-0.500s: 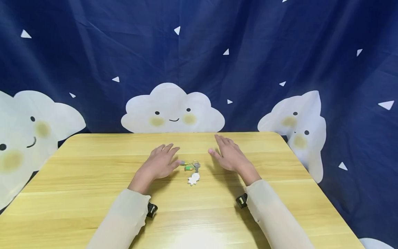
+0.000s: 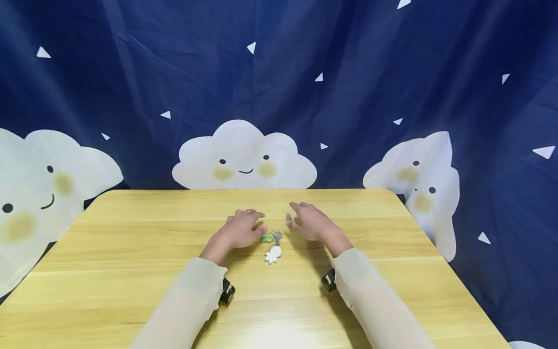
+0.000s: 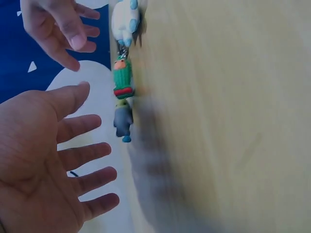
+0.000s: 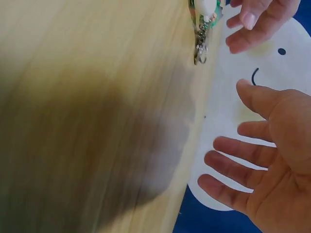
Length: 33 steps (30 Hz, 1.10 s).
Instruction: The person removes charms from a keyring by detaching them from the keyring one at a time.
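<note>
A bunch of keyring charms lies on the wooden table between the two hands. In the head view it shows a grey key (image 2: 278, 238), a white charm (image 2: 273, 255) and a green charm (image 2: 266, 239). The left wrist view also shows a grey figure (image 3: 123, 119) hanging below the green one. My left hand (image 2: 240, 230) hovers just left of the bunch, its thumb close to the green charm. To the right, my right hand (image 2: 315, 224) is held above the table, fingers loosely bent. Neither hand holds anything; a metal ring (image 4: 200, 56) shows in the right wrist view.
The light wooden table (image 2: 131, 271) has rounded far corners. Behind it hangs a dark blue curtain (image 2: 279, 58) printed with smiling clouds and white triangles. A small black camera (image 2: 227, 291) sits at the left cuff, another (image 2: 329, 280) at the right.
Both hands have moved inward, closer to the keyring; the left went right and the right went slightly left. The left thumb now covers the charm at the bunch's left end. The head view has tilted slightly.
</note>
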Tool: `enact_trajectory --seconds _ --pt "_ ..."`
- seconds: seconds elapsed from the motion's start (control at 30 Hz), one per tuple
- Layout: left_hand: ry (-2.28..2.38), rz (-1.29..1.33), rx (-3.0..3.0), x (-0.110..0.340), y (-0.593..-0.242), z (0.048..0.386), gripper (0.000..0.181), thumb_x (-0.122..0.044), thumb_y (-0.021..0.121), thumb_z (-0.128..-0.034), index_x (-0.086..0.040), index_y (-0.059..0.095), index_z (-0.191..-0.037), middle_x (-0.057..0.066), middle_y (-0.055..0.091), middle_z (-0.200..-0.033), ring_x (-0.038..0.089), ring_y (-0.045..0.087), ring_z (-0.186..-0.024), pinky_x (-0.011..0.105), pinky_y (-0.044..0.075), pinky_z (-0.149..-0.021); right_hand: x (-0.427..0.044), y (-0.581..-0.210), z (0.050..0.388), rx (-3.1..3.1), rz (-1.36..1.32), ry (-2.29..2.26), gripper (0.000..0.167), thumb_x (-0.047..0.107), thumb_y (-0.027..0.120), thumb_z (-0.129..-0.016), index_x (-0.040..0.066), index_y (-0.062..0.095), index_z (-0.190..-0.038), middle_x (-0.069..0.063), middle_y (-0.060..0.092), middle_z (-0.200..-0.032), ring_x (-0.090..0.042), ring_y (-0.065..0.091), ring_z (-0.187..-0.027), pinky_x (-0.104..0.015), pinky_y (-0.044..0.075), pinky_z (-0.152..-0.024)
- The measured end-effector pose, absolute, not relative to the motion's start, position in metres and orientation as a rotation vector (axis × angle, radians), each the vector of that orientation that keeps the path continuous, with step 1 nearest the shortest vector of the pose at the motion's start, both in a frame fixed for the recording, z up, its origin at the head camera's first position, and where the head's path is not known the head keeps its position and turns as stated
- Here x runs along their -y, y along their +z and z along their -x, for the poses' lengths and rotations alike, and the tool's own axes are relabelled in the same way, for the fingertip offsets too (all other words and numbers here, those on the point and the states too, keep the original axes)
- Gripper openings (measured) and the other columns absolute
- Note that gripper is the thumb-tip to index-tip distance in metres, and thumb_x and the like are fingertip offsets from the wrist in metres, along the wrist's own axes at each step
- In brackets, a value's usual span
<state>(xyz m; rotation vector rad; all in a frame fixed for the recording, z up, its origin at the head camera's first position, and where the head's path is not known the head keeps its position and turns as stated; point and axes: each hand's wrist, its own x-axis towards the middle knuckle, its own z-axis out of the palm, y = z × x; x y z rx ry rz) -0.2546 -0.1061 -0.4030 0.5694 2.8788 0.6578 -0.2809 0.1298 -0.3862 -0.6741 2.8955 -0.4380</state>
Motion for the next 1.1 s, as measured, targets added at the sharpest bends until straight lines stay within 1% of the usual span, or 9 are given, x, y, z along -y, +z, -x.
enact_trajectory --seconds 0.13,0.2,0.27,0.43,0.57,0.67,0.83,0.97,1.1 --pt "0.667 -0.523 -2.888 0.100 -0.407 0.259 0.038 -0.034 0.060 -0.1043 -0.007 0.068 -0.129 0.014 0.056 -0.143 0.039 0.047 -0.130 0.058 0.036 -0.109 -0.122 -0.392 0.286 -2.833 0.745 -0.467 0.051 0.028 0.060 -0.105 -0.001 0.051 -0.146 -0.018 0.068 -0.125 -0.030 0.066 -0.112 -0.046 0.050 -0.103" --pt "0.672 -0.509 -2.882 0.097 -0.407 0.262 0.030 -0.032 0.063 -0.1031 -0.009 0.072 -0.120 0.010 0.062 -0.136 0.038 0.049 -0.127 0.057 0.037 -0.107 -0.118 -0.394 0.288 -2.799 0.766 -0.505 0.042 0.023 0.061 -0.105 -0.001 0.058 -0.139 -0.013 0.072 -0.112 -0.023 0.069 -0.097 -0.042 0.054 -0.095" --pt "0.684 -0.498 -2.872 0.094 -0.408 0.264 0.024 -0.031 0.066 -0.1016 -0.012 0.075 -0.113 0.008 0.066 -0.129 0.039 0.051 -0.126 0.057 0.038 -0.106 -0.116 -0.397 0.290 -2.767 0.775 -0.548 0.034 0.019 0.063 -0.104 0.001 0.064 -0.133 -0.009 0.073 -0.106 -0.018 0.067 -0.088 -0.038 0.056 -0.087" --pt "0.716 -0.460 -2.863 0.087 -0.409 0.269 0.011 -0.027 0.073 -0.0967 -0.017 0.077 -0.098 0.003 0.070 -0.120 0.042 0.051 -0.126 0.059 0.038 -0.103 -0.113 -0.401 0.295 -2.723 0.782 -0.659 0.021 0.013 0.066 -0.101 0.005 0.072 -0.119 -0.005 0.073 -0.103 -0.014 0.064 -0.084 -0.034 0.054 -0.081" --pt "0.752 -0.428 -2.853 0.084 -0.410 0.272 0.008 -0.028 0.076 -0.0942 -0.020 0.078 -0.094 0.001 0.074 -0.106 0.043 0.048 -0.131 0.063 0.034 -0.107 -0.113 -0.403 0.297 -2.677 0.778 -0.727 0.016 0.008 0.068 -0.099 0.006 0.075 -0.113 -0.005 0.074 -0.104 -0.017 0.067 -0.092 -0.035 0.055 -0.085" --pt "0.804 -0.411 -2.851 0.080 -0.411 0.273 0.007 -0.027 0.079 -0.0921 -0.020 0.079 -0.092 0.000 0.075 -0.100 0.043 0.049 -0.128 0.062 0.035 -0.104 -0.113 -0.404 0.298 -2.646 0.779 -0.767 0.012 0.004 0.069 -0.096 0.007 0.075 -0.106 -0.005 0.074 -0.102 -0.019 0.069 -0.095 -0.035 0.056 -0.086" --pt "0.885 -0.312 -2.857 0.073 -0.412 0.274 0.006 -0.022 0.082 -0.0876 -0.020 0.080 -0.083 0.003 0.072 -0.112 0.039 0.048 -0.118 0.058 0.037 -0.097 -0.112 -0.408 0.300 -2.612 0.805 -0.814 0.005 0.001 0.073 -0.092 0.002 0.072 -0.097 -0.003 0.074 -0.091 -0.014 0.067 -0.084 -0.029 0.054 -0.080" --pt "0.896 -0.226 -2.854 0.070 -0.413 0.275 0.008 -0.018 0.082 -0.0851 -0.020 0.078 -0.078 0.002 0.070 -0.112 0.037 0.045 -0.114 0.054 0.036 -0.096 -0.110 -0.411 0.301 -2.593 0.809 -0.832 0.002 -0.001 0.071 -0.093 0.001 0.071 -0.092 -0.002 0.073 -0.084 -0.010 0.061 -0.077 -0.026 0.052 -0.077" --pt "0.908 -0.213 -2.832 0.069 -0.412 0.275 0.010 -0.015 0.080 -0.0865 -0.018 0.078 -0.077 0.001 0.068 -0.110 0.035 0.044 -0.113 0.052 0.036 -0.095 -0.110 -0.412 0.301 -2.585 0.802 -0.837 0.008 -0.001 0.068 -0.094 0.004 0.071 -0.088 -0.001 0.072 -0.082 -0.010 0.060 -0.075 -0.026 0.051 -0.075"
